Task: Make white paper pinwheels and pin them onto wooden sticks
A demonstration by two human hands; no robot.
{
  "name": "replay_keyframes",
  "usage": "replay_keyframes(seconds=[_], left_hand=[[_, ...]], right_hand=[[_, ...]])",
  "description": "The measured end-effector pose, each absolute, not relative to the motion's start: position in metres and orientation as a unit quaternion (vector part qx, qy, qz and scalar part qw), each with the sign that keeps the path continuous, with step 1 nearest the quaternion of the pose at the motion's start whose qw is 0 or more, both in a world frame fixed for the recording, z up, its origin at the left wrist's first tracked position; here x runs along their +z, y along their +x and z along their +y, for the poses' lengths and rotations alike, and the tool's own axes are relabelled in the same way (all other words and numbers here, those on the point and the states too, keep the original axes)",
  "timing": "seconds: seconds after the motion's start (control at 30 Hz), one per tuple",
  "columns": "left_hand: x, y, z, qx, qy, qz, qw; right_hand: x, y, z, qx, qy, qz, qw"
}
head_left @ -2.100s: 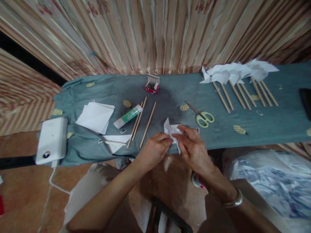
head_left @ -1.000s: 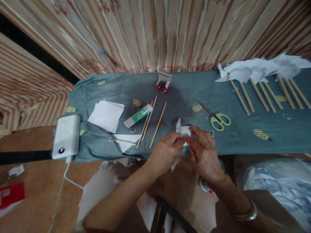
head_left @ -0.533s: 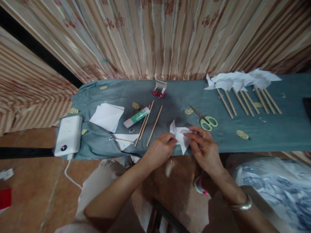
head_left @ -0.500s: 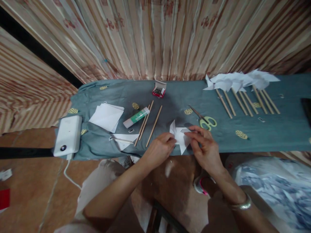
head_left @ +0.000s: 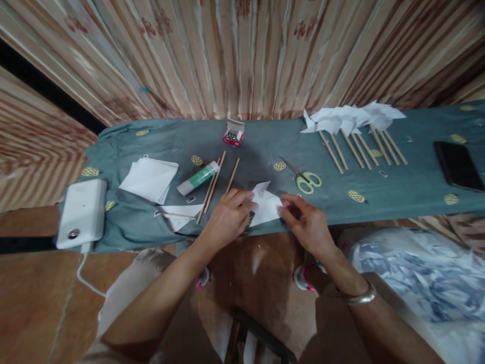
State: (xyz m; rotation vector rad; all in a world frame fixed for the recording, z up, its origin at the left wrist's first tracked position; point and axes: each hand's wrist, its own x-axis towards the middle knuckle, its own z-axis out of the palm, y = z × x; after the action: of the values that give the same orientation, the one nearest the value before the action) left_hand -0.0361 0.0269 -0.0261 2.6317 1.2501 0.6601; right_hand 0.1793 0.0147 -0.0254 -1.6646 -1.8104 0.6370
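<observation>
A white paper pinwheel [head_left: 267, 208], partly folded, lies at the front edge of the cloth-covered table between my hands. My left hand [head_left: 230, 213] pinches its left side with thumb and fingers. At its right edge, my right hand [head_left: 308, 221] has thumb and index finger closed on the paper. One pointed flap stands up at the top of the pinwheel. Just beyond my left hand lie three wooden sticks [head_left: 233, 175] and a glue stick [head_left: 198, 178]. Green-handled scissors [head_left: 303, 177] rest beyond my right hand.
Several finished pinwheels on sticks [head_left: 348, 120] lie at the back right, with a black phone [head_left: 458, 166] farther right. A red box of small metal pins [head_left: 233, 133], stacked paper [head_left: 149, 178] and a white power bank [head_left: 82, 213] are also on the table [head_left: 413, 202].
The view has shifted, so the table's things appear farther left. My right fingers have moved off the pinwheel's middle to its right edge, and the paper has turned somewhat.
</observation>
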Motion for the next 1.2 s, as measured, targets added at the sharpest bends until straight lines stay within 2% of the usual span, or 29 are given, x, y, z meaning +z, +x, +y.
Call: replay_keyframes(seconds=[0.13, 0.4, 0.8, 1.03, 1.2], left_hand=[[-0.024, -0.027, 0.019, 0.247, 0.879, 0.4, 0.078], [-0.029, -0.015, 0.011, 0.178, 0.9, 0.392, 0.063], [-0.026, -0.018, 0.007, 0.18, 0.896, 0.404, 0.048], [-0.024, -0.021, 0.006, 0.191, 0.893, 0.405, 0.044], [-0.024, -0.023, 0.007, 0.186, 0.904, 0.382, 0.035]], right_hand=[[-0.027, 0.18, 0.013, 0.22, -0.611, -0.704, 0.287], [-0.031, 0.18, 0.014, 0.138, -0.575, -0.755, 0.282], [-0.031, 0.19, 0.018, 0.237, -0.595, -0.711, 0.29], [-0.031, 0.193, 0.015, 0.244, -0.516, -0.755, 0.322], [-0.031, 0.192, 0.012, 0.229, -0.49, -0.785, 0.303]])
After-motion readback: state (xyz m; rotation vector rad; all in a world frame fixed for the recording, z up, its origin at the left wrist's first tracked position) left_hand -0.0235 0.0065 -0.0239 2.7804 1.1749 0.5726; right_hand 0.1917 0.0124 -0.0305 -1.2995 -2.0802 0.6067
